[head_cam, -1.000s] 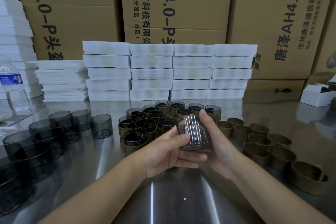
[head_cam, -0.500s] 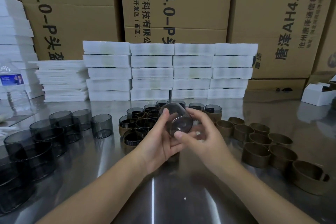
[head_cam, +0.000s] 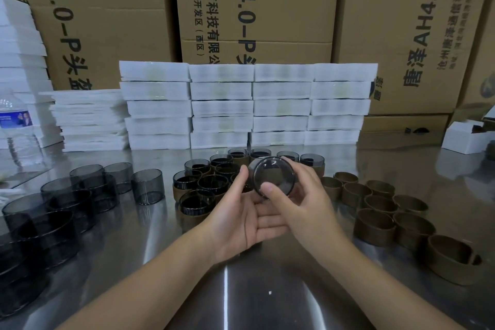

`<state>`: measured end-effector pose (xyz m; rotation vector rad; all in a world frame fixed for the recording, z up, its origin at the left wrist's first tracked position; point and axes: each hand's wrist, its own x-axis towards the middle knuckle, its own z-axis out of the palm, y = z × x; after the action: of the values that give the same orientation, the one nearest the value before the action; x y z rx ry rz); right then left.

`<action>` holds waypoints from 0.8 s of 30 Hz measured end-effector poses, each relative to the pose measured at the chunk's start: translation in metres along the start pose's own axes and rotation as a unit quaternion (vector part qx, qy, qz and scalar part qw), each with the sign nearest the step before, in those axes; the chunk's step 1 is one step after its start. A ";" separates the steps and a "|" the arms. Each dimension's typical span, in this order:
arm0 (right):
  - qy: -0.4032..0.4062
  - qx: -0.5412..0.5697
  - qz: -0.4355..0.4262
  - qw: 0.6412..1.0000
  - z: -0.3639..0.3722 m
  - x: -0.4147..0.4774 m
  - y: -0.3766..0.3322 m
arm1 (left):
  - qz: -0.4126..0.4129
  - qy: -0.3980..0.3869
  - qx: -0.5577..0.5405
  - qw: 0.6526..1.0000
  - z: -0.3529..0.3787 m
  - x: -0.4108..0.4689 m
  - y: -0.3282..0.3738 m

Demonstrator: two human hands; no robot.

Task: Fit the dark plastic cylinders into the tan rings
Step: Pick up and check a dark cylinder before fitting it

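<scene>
Smoke-grey plastic in play: holding one dark cylinder (head_cam: 272, 177) just above the surface (head_cam: 249, 292), round end tilted toward the camera. Backing it with the left hand (head_cam: 241, 220), fingers fairly straight underneath, thumb resting against the left wall; gripping with the right hand (head_cam: 305, 203), fingers curled round the right side, thumb on the near rim. Can't tell whether a ring is on it yet. Probably next: pick one of the tan rings (head_cam: 375, 225) lying empty to the right, well apart from the hands. Line up both axes before pushing; avoid cocked entry, likely to jam. Press evenly round the rim, not at one spot; expect flex in the thin wall. Seat to match the finished sets (head_cam: 209, 185) just behind the hands. Leave the loose cylinders (head_cam: 147, 186) on the left for later.
</scene>
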<state>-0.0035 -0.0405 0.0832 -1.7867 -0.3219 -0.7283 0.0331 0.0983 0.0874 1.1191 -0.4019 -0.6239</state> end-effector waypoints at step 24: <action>0.033 0.017 0.030 0.999 -0.004 -0.002 -0.009 | 0.010 0.014 0.146 0.989 0.002 -0.002 -0.002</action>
<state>-0.0108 -0.0410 0.0895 -1.7289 -0.2349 -0.7330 0.0298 0.0974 0.0864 1.3983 -0.4912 -0.5415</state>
